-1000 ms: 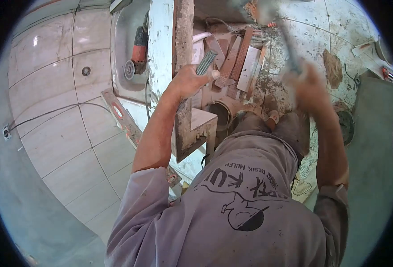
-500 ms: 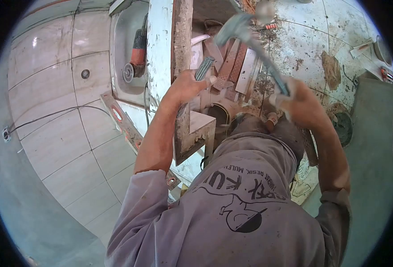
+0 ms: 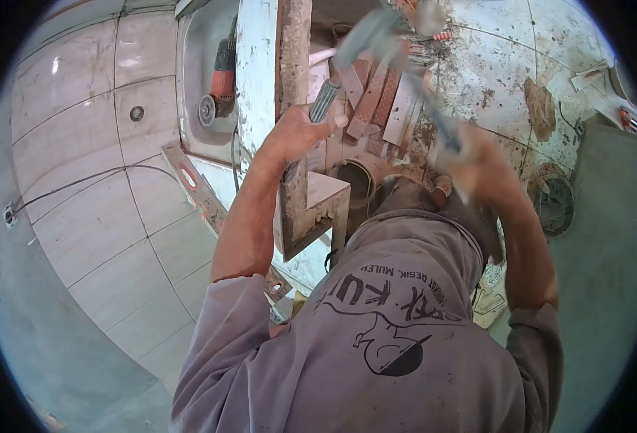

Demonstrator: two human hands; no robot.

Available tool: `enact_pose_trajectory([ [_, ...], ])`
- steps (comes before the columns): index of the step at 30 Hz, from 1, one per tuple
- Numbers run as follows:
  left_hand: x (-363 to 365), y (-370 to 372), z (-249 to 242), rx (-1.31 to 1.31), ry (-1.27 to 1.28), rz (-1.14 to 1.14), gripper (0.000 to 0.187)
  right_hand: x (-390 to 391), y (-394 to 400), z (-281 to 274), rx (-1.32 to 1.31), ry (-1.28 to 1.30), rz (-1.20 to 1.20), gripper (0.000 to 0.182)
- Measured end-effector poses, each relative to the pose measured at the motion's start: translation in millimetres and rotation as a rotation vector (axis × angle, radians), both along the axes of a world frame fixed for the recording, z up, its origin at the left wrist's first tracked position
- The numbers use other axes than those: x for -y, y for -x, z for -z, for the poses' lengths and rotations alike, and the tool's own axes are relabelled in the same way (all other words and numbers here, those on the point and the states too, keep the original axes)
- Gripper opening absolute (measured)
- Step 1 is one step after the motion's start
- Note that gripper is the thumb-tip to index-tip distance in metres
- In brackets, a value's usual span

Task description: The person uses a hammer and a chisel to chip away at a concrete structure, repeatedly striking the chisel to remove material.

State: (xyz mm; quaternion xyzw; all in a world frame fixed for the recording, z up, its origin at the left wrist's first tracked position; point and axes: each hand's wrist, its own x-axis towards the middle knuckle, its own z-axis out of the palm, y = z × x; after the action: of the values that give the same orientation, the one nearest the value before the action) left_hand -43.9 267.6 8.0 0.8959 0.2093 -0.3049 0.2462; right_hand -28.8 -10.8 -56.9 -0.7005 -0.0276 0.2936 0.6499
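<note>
My left hand (image 3: 297,135) is closed around a chisel (image 3: 324,101). Its grey, ridged upper end sticks out above my thumb, and its lower end is hidden by the hand. The hand is at the rough, chipped edge of a white partition (image 3: 294,65), just above a tiled ledge (image 3: 324,189). In my right hand (image 3: 481,169) is a hammer (image 3: 435,115), gripped by its handle. Motion blurs both hand and hammer. The hammer head is raised beyond the chisel's top, apart from it in this view.
An angle grinder (image 3: 223,78) lies in a sink basin (image 3: 201,47) to the left. A spirit level (image 3: 201,195) leans beside the tiled counter (image 3: 80,187). Tile strips (image 3: 369,105) and a bucket (image 3: 354,182) lie ahead, with a mortar-coated pan (image 3: 553,207) to the right.
The hammer has shifted slightly left and toward the chisel side, and is more blurred. My left hand and the chisel have moved slightly left and up.
</note>
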Motion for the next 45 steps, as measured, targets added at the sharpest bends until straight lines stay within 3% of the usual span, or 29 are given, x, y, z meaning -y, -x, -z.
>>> enact_pose_trajectory([
  [2,0.2,0.6,0.2,-0.061,-0.010,-0.031,0.049,10.9,8.2,-7.5,-0.002,0.048,-0.309,0.018],
  [3,-3.1,1.0,5.1,-0.035,-0.008,-0.022,0.049,14.8,2.4,-18.4,0.006,0.051,-0.307,0.018],
  [5,-4.9,5.6,8.7,-0.022,-0.008,-0.019,0.049,19.1,-6.6,-43.6,-0.153,0.137,-0.033,0.019],
  [6,-3.9,6.7,9.8,0.024,-0.001,-0.009,0.047,17.8,-9.2,-41.1,-0.153,0.137,-0.036,0.019],
  [10,-1.0,2.1,1.4,-0.017,-0.045,-0.007,0.048,12.4,-18.2,-27.7,-0.221,-0.094,0.219,0.021],
  [12,0.8,2.7,7.9,0.045,-0.017,0.027,0.049,2.9,-1.2,-12.7,0.130,0.072,-0.326,0.020],
  [14,-1.3,4.0,12.7,0.085,0.012,0.048,0.050,6.7,4.6,-4.5,0.243,0.069,-0.261,0.021],
  [16,-2.4,2.5,13.2,0.015,-0.047,0.026,0.048,15.3,-13.6,-18.1,-0.155,0.045,-0.223,0.025],
  [20,-8.3,1.4,12.1,-0.005,-0.104,0.073,0.044,10.8,-33.5,-14.9,-0.226,-0.061,-0.001,0.027],
  [23,-8.8,2.0,24.8,0.070,-0.067,0.051,0.040,-0.6,-11.1,-3.8,0.247,0.217,-0.416,0.023],
  [24,-8.4,1.7,25.9,0.058,-0.077,0.068,0.040,2.5,-12.7,-5.6,0.242,0.221,-0.414,0.023],
  [26,-9.1,-0.9,26.3,0.052,-0.092,0.078,0.039,7.8,-25.3,-11.9,-0.151,0.075,-0.367,0.024],
  [27,-9.2,-1.4,23.9,0.060,-0.089,0.065,0.038,8.2,-33.0,-12.2,-0.151,0.071,-0.376,0.024],
  [29,-8.1,3.0,19.3,0.054,-0.090,0.042,0.037,6.2,-44.6,-9.0,-0.246,-0.036,-0.093,0.024],
  [32,-1.6,-0.3,17.9,0.047,-0.122,0.043,0.036,-8.4,-36.7,8.8,-0.033,0.093,-0.267,0.023],
  [33,-1.1,-1.1,17.8,0.028,-0.139,0.043,0.035,-3.0,-26.7,-10.0,-0.159,0.023,-0.440,0.021],
  [35,-1.6,-2.6,19.6,0.003,-0.151,0.048,0.035,5.5,-25.6,8.9,-0.157,-0.002,-0.425,0.020],
  [38,-4.8,-0.1,23.1,0.012,-0.175,0.040,0.035,8.4,-37.0,-5.1,-0.250,-0.034,-0.324,0.017],
  [40,-5.0,-0.2,23.1,-0.005,-0.234,0.082,0.037,4.2,-47.4,-3.8,-0.165,-0.131,-0.009,0.021],
  [42,0.3,-0.1,18.4,-0.027,-0.217,0.048,0.037,-0.7,-43.3,7.5,-0.162,-0.152,0.018,0.020],
  [44,5.5,-2.1,16.4,-0.045,-0.196,0.028,0.036,-3.6,-28.2,-8.1,-0.222,0.059,-0.490,0.021],
  [45,6.1,-2.4,16.5,-0.039,-0.186,0.030,0.036,-0.5,-25.3,-13.1,-0.138,0.037,-0.415,0.019],
])
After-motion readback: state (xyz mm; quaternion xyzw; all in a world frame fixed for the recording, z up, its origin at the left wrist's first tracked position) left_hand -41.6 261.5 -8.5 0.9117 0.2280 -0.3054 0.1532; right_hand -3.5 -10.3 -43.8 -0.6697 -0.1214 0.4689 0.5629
